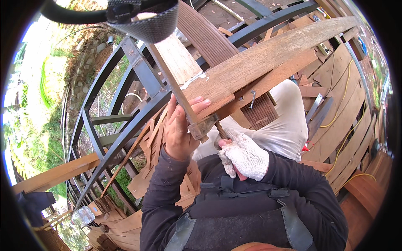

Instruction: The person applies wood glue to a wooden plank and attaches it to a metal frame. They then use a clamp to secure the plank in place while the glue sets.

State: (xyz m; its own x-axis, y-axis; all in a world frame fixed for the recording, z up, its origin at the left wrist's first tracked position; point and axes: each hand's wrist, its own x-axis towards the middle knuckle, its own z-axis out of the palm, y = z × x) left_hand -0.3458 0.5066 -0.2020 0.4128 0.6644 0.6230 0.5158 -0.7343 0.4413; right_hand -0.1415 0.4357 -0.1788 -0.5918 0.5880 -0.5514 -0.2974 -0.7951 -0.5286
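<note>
1. Setting: an open-air timber deck under construction, with bare floor boards (347,121), a dark steel railing frame (125,125) and greenery beyond.
2. Left hand (178,129): bare, wrapped around the bar of a clamp (184,98), fingertips laid on the underside of a long weathered plank (268,54).
3. Right hand (243,154): in a white knit glove, closed round the clamp's threaded screw (220,130) just below the jaw block.
4. Clamp: rusty, rigid steel, judged heavy; best held by the bar and turned at the screw end. It stands against the plank's edge, in front of the chest.
5. Plank: stiff, rough, probably splintery; it runs up to the right over the railing, with a narrower batten (268,81) beneath it.
6. Offcuts (146,180): a loose, light pile under the left forearm.
7. Not legible: the clamp's upper end is hidden behind a dark mesh strap (146,21); the screw handle sits inside the glove; the jaw's contact face is covered.
</note>
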